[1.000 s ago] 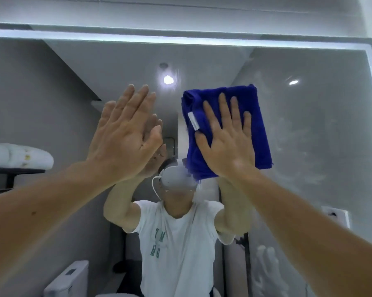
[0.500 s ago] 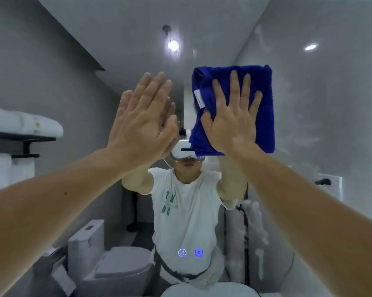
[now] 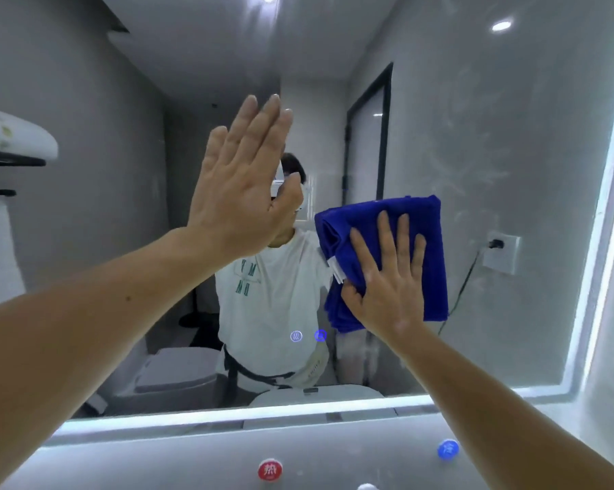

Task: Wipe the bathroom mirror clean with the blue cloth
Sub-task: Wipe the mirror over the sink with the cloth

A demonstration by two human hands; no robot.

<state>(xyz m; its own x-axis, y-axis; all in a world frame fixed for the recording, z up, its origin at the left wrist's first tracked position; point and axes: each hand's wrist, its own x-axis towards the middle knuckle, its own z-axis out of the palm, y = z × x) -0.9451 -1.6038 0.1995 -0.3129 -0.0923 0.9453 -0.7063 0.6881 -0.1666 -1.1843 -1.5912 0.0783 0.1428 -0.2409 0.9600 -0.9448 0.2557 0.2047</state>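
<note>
The bathroom mirror [image 3: 503, 143] fills most of the view, framed by a lit strip along its bottom and right edges. A folded blue cloth [image 3: 418, 235] lies flat against the glass right of centre. My right hand [image 3: 387, 277] presses on the cloth with its fingers spread and straight. My left hand [image 3: 242, 185] is flat against the mirror left of the cloth, fingers straight and together. Faint smears show on the glass at the right.
Two small lit touch icons [image 3: 308, 336] glow on the mirror below the cloth. Under the mirror, a red tap marker [image 3: 270, 470] and a blue one [image 3: 447, 449] sit on the wall. A wall socket [image 3: 502, 252] and a toilet appear only as reflections.
My right hand has slid the cloth down the mirror, from high up to the lower middle right. The view has tilted down, so the mirror's bottom edge now shows. My left hand stays on the glass.
</note>
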